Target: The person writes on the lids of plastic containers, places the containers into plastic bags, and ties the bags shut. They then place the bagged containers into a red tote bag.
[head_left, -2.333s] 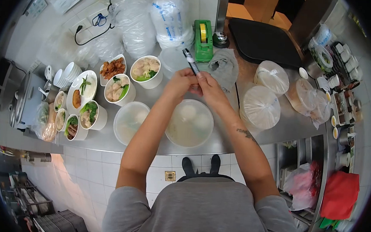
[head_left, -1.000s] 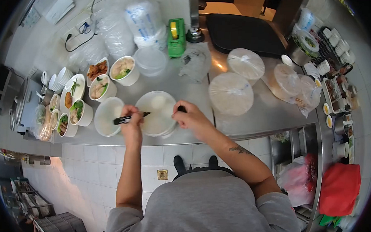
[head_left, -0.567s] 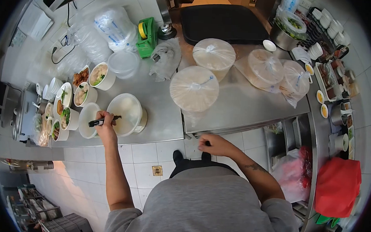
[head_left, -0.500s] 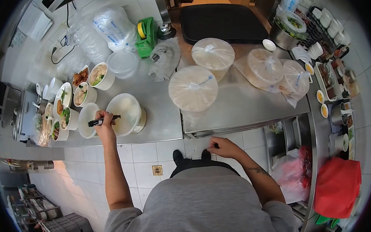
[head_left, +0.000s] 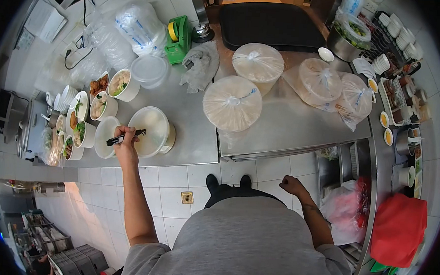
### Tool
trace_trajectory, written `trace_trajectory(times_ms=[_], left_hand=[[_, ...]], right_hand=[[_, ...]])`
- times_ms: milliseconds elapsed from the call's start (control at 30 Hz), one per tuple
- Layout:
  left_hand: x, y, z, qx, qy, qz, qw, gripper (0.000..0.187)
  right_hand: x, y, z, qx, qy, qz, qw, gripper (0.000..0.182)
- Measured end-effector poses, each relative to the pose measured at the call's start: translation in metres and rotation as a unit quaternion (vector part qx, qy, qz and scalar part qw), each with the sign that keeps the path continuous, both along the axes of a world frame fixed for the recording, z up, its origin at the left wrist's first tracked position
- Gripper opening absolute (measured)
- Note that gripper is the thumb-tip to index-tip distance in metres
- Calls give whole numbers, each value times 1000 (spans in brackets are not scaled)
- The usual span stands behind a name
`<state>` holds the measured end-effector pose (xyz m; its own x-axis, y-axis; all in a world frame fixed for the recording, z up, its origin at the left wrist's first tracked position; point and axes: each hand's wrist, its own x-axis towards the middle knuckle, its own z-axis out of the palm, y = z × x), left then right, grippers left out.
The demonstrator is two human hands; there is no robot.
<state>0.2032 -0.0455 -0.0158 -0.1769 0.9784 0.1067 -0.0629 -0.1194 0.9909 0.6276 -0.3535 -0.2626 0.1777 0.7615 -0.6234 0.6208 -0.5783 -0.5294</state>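
My left hand (head_left: 125,141) grips a black marker (head_left: 124,138) with a white label. Its tip is over the translucent lid of a round white tub (head_left: 150,131) on the steel counter. A clear plastic lid (head_left: 107,136) lies just left of that tub, partly behind the hand. My right hand (head_left: 292,185) is closed, held out over the floor in front of the counter edge; I cannot tell what small thing, if any, is inside it.
Bowls of food (head_left: 124,85) stand along the left. Tubs wrapped in clear plastic (head_left: 232,104) occupy the middle. A green tape dispenser (head_left: 177,40) and a grey cloth (head_left: 200,65) sit behind. A black tray (head_left: 272,27) lies at the back, shelves (head_left: 344,160) to the right.
My right hand has moved to the right and slightly down, away from my body's middle. My left hand keeps the marker over the tub's lid. The view has shifted a little.
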Motion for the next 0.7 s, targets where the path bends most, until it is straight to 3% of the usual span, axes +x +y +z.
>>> trace_trajectory(times_ms=[167, 267, 367, 467, 700], left_hand=[[1, 2, -1, 9, -5, -16, 1000, 8], [-1, 1, -3, -7, 72, -33, 997, 10], [-10, 5, -8, -1, 2, -61, 998, 10], [-5, 3, -5, -13, 42, -55, 998, 10], [-7, 4, 0, -10, -7, -72, 997, 8]], right_hand=[[0, 12, 1, 23, 44, -30, 998, 31], [2, 13, -5, 31, 34, -31, 998, 30], [2, 13, -1, 21, 37, -43, 998, 29], [2, 9, -5, 14, 33, -52, 998, 30], [0, 7, -23, 4, 33, -56, 998, 32]])
